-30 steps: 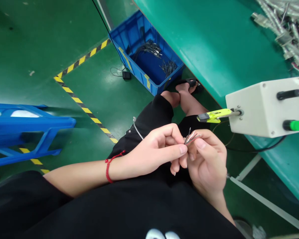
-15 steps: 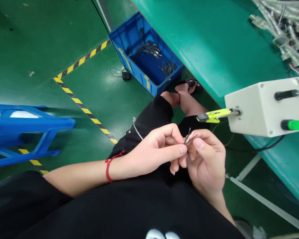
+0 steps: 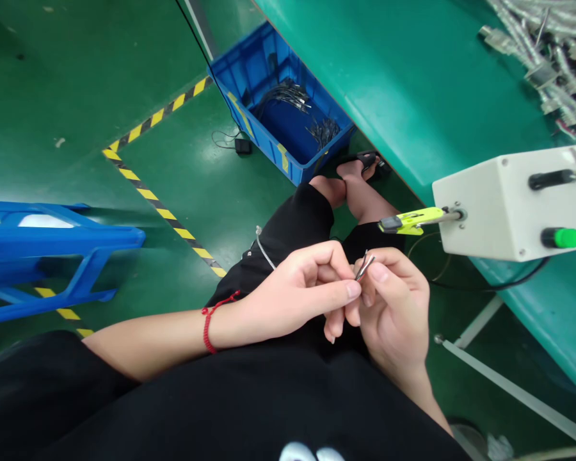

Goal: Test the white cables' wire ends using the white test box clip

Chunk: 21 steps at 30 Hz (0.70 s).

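Observation:
Over my lap, both hands meet on a small bundle of thin wire ends (image 3: 365, 264). My left hand (image 3: 301, 292), with a red cord round its wrist, pinches the bundle between thumb and forefinger. My right hand (image 3: 394, 306) is closed round the same wires from the other side, its thumb pressed on them. Only the short grey tips stick up above my fingers. A yellow-green clip (image 3: 410, 221) juts from a white box (image 3: 513, 203) just above and right of my hands.
The white box, with a green knob (image 3: 564, 238) and a black lever, stands on the green workbench (image 3: 413, 77). A heap of cables with connectors (image 3: 547, 51) lies at the bench's far right. A blue crate (image 3: 278, 102) with dark wires sits on the floor; a blue stool (image 3: 52, 250) stands left.
The wire tips, fanned out a second ago, now stand closer together and shorter above my fingers. My right thumb has slid up over them. Both hands stay in place.

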Motion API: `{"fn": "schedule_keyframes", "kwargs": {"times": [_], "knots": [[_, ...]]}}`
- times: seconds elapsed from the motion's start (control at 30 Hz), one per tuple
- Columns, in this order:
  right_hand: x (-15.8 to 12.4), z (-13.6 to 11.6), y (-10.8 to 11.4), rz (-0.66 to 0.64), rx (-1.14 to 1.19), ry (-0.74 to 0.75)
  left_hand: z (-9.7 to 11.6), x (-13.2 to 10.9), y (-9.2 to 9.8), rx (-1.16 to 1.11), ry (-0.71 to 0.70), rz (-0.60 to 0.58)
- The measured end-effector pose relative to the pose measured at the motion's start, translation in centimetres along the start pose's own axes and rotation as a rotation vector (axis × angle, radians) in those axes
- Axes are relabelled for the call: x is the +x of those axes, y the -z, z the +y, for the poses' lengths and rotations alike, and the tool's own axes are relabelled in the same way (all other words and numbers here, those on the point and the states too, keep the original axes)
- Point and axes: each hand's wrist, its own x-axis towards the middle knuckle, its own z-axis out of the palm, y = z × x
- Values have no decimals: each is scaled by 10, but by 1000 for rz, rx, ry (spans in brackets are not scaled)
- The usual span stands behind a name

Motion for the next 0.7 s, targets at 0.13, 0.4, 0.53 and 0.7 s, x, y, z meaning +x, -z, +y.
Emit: {"fn": "schedule_keyframes", "kwargs": {"times": [0.13,0.4,0.53,0.7], "knots": [[-1,0,-1,5,-14,13,0,-1,-2,10,9,-2],[2,9,4,-11,-15,2,-1,-1,2,13,11,28],[-3,29,4,-99,-76,99,-2,-8,-12,98,-40,64],[-10,-7,-9,-322,-397,315,32,-10,-19,380,126,-34]]}}
